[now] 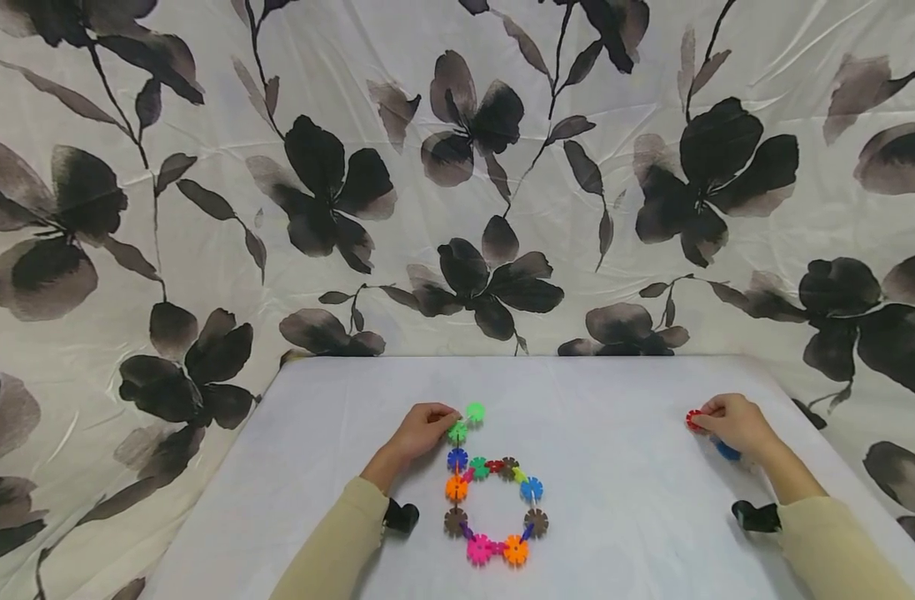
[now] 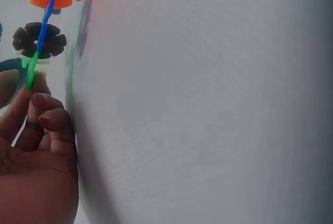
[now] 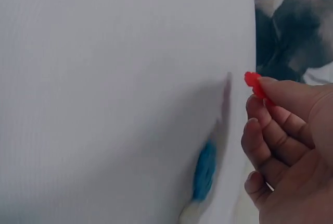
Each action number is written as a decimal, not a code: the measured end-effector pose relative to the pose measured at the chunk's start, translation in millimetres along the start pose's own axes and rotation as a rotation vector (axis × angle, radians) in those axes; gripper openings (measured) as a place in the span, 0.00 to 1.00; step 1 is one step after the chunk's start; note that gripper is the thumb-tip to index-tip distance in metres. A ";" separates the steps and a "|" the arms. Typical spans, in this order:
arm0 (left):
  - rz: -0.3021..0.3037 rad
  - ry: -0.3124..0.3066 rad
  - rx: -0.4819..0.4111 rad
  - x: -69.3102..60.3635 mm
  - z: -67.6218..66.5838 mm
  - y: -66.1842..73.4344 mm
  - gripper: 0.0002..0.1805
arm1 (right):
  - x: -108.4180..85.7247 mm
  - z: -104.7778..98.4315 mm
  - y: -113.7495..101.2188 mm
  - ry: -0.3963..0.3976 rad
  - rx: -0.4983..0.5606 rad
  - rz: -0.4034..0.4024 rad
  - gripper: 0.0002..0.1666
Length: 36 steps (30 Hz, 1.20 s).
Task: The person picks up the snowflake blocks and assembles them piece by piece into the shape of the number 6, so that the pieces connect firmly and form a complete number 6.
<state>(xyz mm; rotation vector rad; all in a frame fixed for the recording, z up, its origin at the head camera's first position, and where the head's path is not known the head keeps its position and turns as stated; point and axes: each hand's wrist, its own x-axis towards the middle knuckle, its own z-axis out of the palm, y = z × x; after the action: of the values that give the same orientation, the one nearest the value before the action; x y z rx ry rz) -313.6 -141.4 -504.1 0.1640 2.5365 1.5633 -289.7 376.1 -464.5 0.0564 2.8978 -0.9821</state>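
Notched plastic discs are linked into a ring with a short upright stem, like a "b", on the white table [image 1: 615,500]. My left hand [image 1: 427,427] pinches the green disc [image 1: 457,432] in the stem, above a blue disc [image 1: 457,459]; a light green disc [image 1: 476,412] stands at its upper right. The left wrist view shows the green disc [image 2: 31,73] edge-on at the fingertips. Far to the right, my right hand [image 1: 738,425] holds a red disc [image 1: 693,421] between thumb and fingers, raised off the table. Beneath that hand lies a blue disc [image 1: 726,449], partly hidden.
The ring includes an orange disc [image 1: 515,550], a pink disc [image 1: 479,549] and a brown disc [image 1: 536,522]. A pale piece [image 3: 190,213] lies beside the blue disc in the right wrist view. Flower-printed cloth [image 1: 472,167] hangs behind the table.
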 end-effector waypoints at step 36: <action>0.059 -0.024 0.116 22.2 16.2 9.8 0.16 | 53.0 168.1 -186.7 -0.221 0.169 -0.606 0.03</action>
<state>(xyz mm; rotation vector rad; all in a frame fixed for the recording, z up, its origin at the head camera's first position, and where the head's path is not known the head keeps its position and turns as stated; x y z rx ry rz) -332.2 -118.9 -504.2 0.2728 2.6271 1.4251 -342.9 126.2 -489.2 -0.9026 2.6541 -1.2084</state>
